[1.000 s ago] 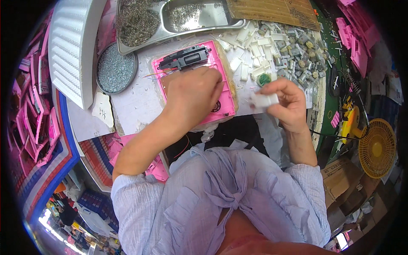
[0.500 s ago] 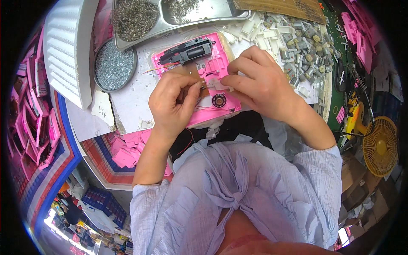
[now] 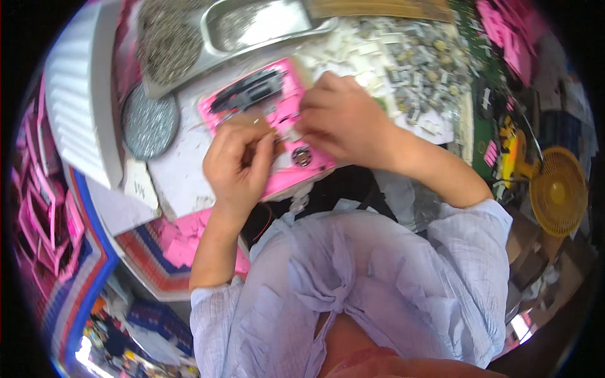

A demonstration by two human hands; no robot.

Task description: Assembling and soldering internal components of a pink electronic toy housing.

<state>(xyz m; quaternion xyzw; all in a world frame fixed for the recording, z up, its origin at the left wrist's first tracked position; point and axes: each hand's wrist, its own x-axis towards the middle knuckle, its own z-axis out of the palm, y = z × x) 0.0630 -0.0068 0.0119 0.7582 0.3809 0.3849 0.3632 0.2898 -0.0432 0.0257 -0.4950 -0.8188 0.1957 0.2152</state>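
Left grip [image 3: 234, 162], right grip [image 3: 345, 121] unclear over pink casing [image 3: 291, 177]; dish [image 3: 177, 123] holds silvery bits [image 3: 150, 120].

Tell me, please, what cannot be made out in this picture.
Head view: what the left hand and right hand are handling: hidden by the hands and blurred.
Head view: part of the pink panel: behind the hands.
Head view: the far end of the metal tray: cut by the top edge.

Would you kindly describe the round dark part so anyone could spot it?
On the white tabletop lies a pink casing. Toward its near right corner, by the right hand, sits the round dark part. Its circular outline sets it apart from the long black module.
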